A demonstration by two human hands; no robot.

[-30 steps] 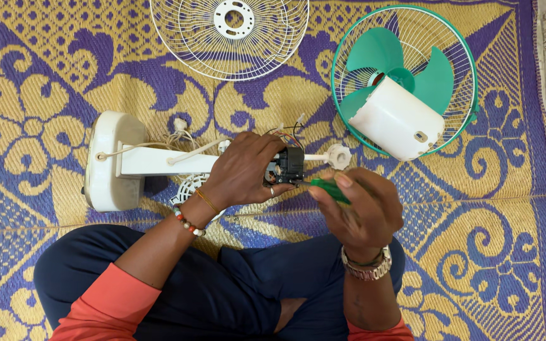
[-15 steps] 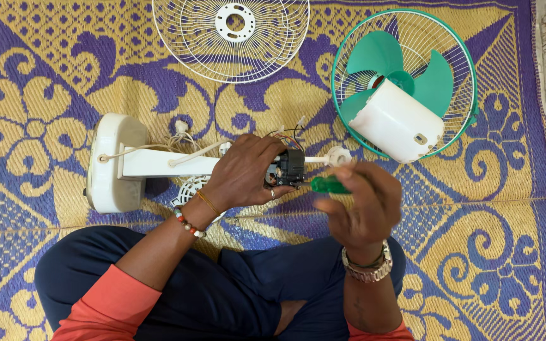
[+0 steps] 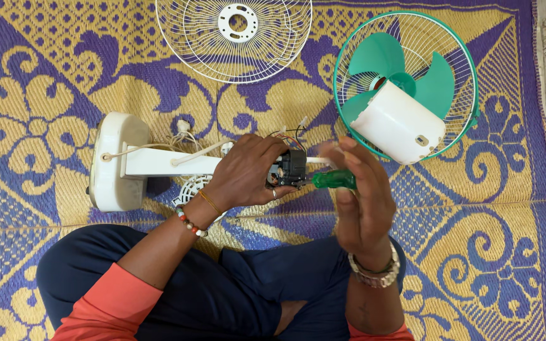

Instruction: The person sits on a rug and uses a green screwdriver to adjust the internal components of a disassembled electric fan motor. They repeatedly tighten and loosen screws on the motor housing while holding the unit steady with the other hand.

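A white fan stand (image 3: 135,163) lies on its side on the patterned mat, base to the left. My left hand (image 3: 242,172) grips a small black switch block (image 3: 291,168) with thin wires at the stand's right end. A green-handled screwdriver (image 3: 333,180) is held in my right hand (image 3: 360,201), its shaft pointing left into the black block. Both forearms reach out over my crossed legs in dark blue trousers.
A white wire fan guard (image 3: 235,39) lies at the top centre. To the right sits a green guard (image 3: 412,76) with green blades and a white motor housing (image 3: 398,124). A small white round grille (image 3: 191,189) lies under the stand. Stone floor borders the mat at right.
My right hand has risen and turned upright, bringing the green screwdriver handle up and level with the black block. The left hand has kept its grip in place.
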